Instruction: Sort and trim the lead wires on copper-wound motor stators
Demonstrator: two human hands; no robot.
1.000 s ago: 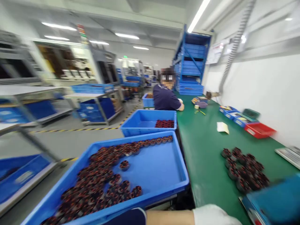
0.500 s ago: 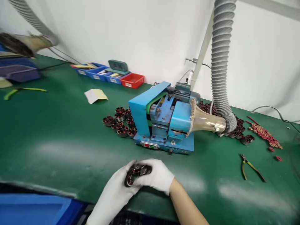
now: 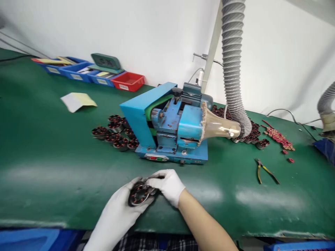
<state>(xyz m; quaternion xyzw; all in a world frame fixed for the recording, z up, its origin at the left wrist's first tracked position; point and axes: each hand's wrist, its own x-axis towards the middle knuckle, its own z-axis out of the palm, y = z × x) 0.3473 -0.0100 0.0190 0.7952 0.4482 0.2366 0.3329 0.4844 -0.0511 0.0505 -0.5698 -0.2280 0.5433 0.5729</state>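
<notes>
A ring-shaped motor stator (image 3: 132, 199) with a dark rim and copper-coloured windings is held over the front of the green table. My left hand (image 3: 117, 205), in a white glove, wraps round its left and lower side. At its upper right edge, the fingers of my gloved right hand (image 3: 168, 185) are pinched together; what exactly lies under their tips is partly hidden. Just beyond both hands stands a blue belt-driven machine (image 3: 167, 122) with red and green buttons. Several similar stators (image 3: 120, 143) are grouped at its left.
More stators (image 3: 262, 143) lie behind and right of the machine, near small red and tan rings (image 3: 278, 137). Yellow-handled cutters (image 3: 266, 171) rest at right. A grey hose (image 3: 232, 59) hangs down. Small bins (image 3: 128, 82) and folded paper (image 3: 78, 101) are at back left.
The view has swung to the right, so the scene sits further left. My right hand has drawn back from over the stator to its right edge; the left keeps its hold.
</notes>
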